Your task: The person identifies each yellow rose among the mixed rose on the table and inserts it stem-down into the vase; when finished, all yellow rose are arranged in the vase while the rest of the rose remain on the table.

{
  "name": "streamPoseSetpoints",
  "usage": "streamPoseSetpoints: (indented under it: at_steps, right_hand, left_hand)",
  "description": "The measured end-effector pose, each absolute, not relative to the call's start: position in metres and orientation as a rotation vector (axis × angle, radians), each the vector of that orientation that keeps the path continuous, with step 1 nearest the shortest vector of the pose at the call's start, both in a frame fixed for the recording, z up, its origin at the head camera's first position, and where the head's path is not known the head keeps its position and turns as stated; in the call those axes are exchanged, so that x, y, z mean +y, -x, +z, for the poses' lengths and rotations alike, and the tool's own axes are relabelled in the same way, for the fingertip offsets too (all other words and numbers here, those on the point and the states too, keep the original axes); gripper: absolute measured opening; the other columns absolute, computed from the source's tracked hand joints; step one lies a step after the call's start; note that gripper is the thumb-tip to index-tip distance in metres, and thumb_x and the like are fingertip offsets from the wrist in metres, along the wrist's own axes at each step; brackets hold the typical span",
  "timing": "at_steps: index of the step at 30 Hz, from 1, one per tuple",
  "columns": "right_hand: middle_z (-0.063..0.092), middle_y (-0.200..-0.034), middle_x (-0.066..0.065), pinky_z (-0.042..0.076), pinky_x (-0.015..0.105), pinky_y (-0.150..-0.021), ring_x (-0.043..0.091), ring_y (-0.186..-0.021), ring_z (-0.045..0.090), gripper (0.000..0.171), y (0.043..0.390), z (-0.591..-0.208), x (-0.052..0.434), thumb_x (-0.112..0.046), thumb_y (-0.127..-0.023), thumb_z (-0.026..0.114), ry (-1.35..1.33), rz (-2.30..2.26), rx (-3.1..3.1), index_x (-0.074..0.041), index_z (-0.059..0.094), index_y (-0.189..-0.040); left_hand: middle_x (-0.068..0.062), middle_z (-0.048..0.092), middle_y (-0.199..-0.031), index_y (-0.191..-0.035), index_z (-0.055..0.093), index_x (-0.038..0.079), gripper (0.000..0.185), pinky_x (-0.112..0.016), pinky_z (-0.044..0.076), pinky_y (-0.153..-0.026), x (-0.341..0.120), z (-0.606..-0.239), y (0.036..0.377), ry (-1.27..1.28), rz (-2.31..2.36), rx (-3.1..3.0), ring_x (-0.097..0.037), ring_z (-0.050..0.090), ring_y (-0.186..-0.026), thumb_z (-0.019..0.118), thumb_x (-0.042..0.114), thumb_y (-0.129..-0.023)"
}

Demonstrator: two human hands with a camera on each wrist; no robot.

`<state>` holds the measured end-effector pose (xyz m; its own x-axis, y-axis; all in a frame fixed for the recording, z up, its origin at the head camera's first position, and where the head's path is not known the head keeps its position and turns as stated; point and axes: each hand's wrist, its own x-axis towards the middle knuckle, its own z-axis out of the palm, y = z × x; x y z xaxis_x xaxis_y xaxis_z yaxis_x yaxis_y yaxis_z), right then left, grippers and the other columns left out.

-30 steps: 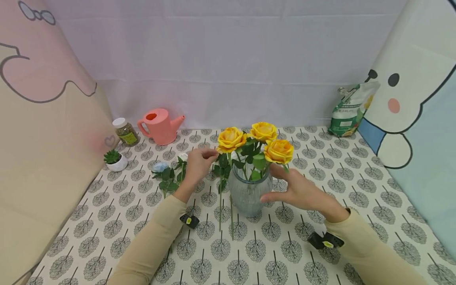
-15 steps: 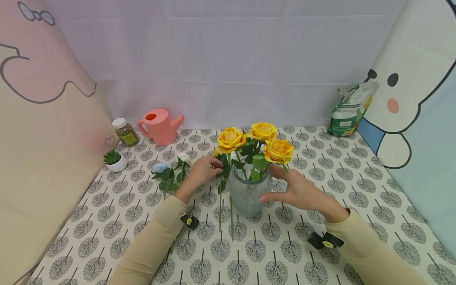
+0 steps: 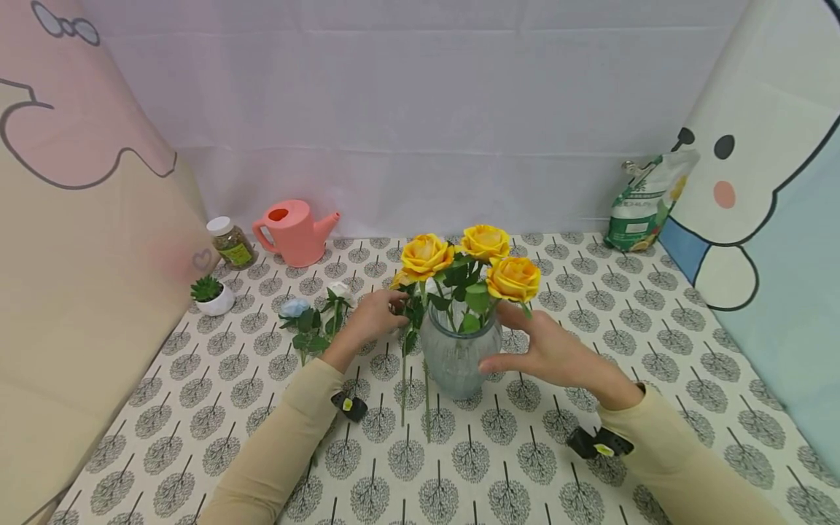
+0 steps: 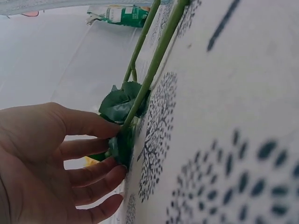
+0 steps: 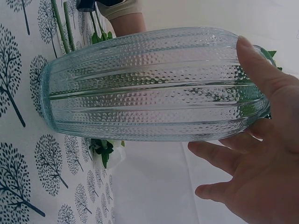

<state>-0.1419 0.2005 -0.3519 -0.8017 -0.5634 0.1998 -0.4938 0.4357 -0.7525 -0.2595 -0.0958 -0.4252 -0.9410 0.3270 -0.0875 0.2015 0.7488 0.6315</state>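
Observation:
A clear ribbed glass vase (image 3: 456, 368) stands upright with three yellow roses (image 3: 514, 279) in it. My right hand (image 3: 547, 350) holds the vase near its neck, thumb on the near side; the right wrist view has the thumb and fingers on opposite sides of the glass (image 5: 140, 93). Left of the vase, my left hand (image 3: 372, 319) pinches the green stem (image 4: 142, 95) of another yellow rose (image 3: 400, 278) between thumb and index finger, just by its dark leaves (image 4: 119, 105). The bloom is mostly hidden behind the vase's roses. A second stem (image 3: 428, 415) lies alongside.
A blue rose (image 3: 294, 308) and a white rose (image 3: 340, 292) lie left of my left hand. Farther back are a potted succulent (image 3: 213, 297), a lidded jar (image 3: 232, 244) and a pink watering can (image 3: 298, 235). A clipped green-and-white bag (image 3: 646, 208) stands back right.
My left hand has come down and to the right from beside the rose bloom to the stem, which has shifted slightly left. The right hand and vase have stayed put.

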Motion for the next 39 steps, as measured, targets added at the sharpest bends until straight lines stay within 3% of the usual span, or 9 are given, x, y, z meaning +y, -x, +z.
streamPoseSetpoints:
  at_steps: [4,7,13,24,27,31,34,38,39]
  right_hand:
    - [0.048,-0.149,0.012,0.036,0.053,-0.112,0.038,-0.134,0.048,0.085,0.142,-0.352,0.200,-0.029,-0.084,0.082,0.969,-1.318,2.590,-0.002,0.038,-0.152]
    - [0.048,-0.149,0.012,0.036,0.053,-0.112,0.038,-0.134,0.048,0.085,0.142,-0.352,0.200,-0.028,-0.084,0.082,0.979,-1.318,2.590,-0.002,0.038,-0.152]
    - [0.045,-0.151,0.014,0.037,0.053,-0.111,0.039,-0.133,0.048,0.086,0.142,-0.352,0.201,-0.029,-0.084,0.082,0.973,-1.303,2.607,-0.001,0.037,-0.152]
    - [0.044,-0.151,0.015,0.037,0.052,-0.111,0.039,-0.133,0.048,0.086,0.143,-0.353,0.201,-0.029,-0.084,0.082,0.978,-1.307,2.602,0.000,0.038,-0.151]
    - [0.044,-0.151,0.015,0.037,0.052,-0.111,0.038,-0.133,0.048,0.085,0.143,-0.353,0.201,-0.028,-0.084,0.082,0.983,-1.312,2.597,0.000,0.038,-0.151]
    - [0.044,-0.151,0.015,0.036,0.051,-0.111,0.037,-0.134,0.048,0.084,0.143,-0.353,0.201,-0.027,-0.085,0.082,1.004,-1.321,2.590,0.000,0.038,-0.151]
    - [0.045,-0.151,0.013,0.036,0.051,-0.112,0.036,-0.134,0.048,0.084,0.143,-0.353,0.201,-0.027,-0.085,0.082,1.011,-1.324,2.590,-0.002,0.039,-0.151]
    - [0.046,-0.150,0.012,0.037,0.052,-0.111,0.036,-0.134,0.048,0.083,0.143,-0.353,0.201,-0.028,-0.084,0.082,1.007,-1.320,2.598,-0.003,0.040,-0.151]
    - [0.047,-0.150,0.012,0.037,0.052,-0.111,0.036,-0.134,0.049,0.083,0.143,-0.353,0.201,-0.028,-0.084,0.082,1.009,-1.321,2.598,-0.003,0.040,-0.151]
  left_hand:
    - [-0.016,0.062,-0.126,-0.146,0.052,0.009,0.063,-0.024,0.048,-0.053,-0.098,-0.428,0.262,-0.387,1.022,2.685,-0.019,0.057,-0.072,0.070,0.004,-0.086]
    - [-0.017,0.059,-0.130,-0.148,0.049,0.009,0.066,-0.025,0.048,-0.054,-0.100,-0.430,0.265,-0.402,1.034,2.656,-0.019,0.057,-0.077,0.068,0.004,-0.086]
    - [-0.018,0.054,-0.138,-0.153,0.039,0.008,0.077,-0.032,0.058,-0.070,-0.103,-0.431,0.268,-0.435,1.093,2.611,-0.029,0.061,-0.104,0.075,0.005,-0.086]
    - [-0.018,0.053,-0.140,-0.152,0.042,0.010,0.077,-0.041,0.056,-0.086,-0.109,-0.431,0.271,-0.409,1.203,2.524,-0.035,0.052,-0.122,0.078,0.004,-0.083]
    - [-0.018,0.053,-0.140,-0.151,0.044,0.010,0.067,-0.045,0.053,-0.093,-0.109,-0.431,0.270,-0.385,1.245,2.515,-0.035,0.051,-0.124,0.075,0.015,-0.091]
    - [-0.017,0.053,-0.142,-0.148,0.048,0.009,0.051,-0.049,0.047,-0.103,-0.109,-0.431,0.270,-0.355,1.326,2.532,-0.033,0.051,-0.127,0.057,0.031,-0.104]
    - [-0.016,0.058,-0.136,-0.145,0.052,0.009,0.043,-0.045,0.051,-0.092,-0.109,-0.430,0.270,-0.324,1.394,2.577,-0.031,0.058,-0.112,0.047,0.029,-0.108]
    - [-0.014,0.064,-0.120,-0.137,0.062,0.010,0.034,-0.033,0.047,-0.064,-0.110,-0.429,0.270,-0.233,1.517,2.633,-0.026,0.056,-0.085,0.049,0.019,-0.107]
    - [-0.012,0.064,-0.121,-0.133,0.065,0.010,0.031,-0.029,0.046,-0.063,-0.110,-0.429,0.270,-0.208,1.550,2.646,-0.022,0.056,-0.086,0.052,0.017,-0.106]
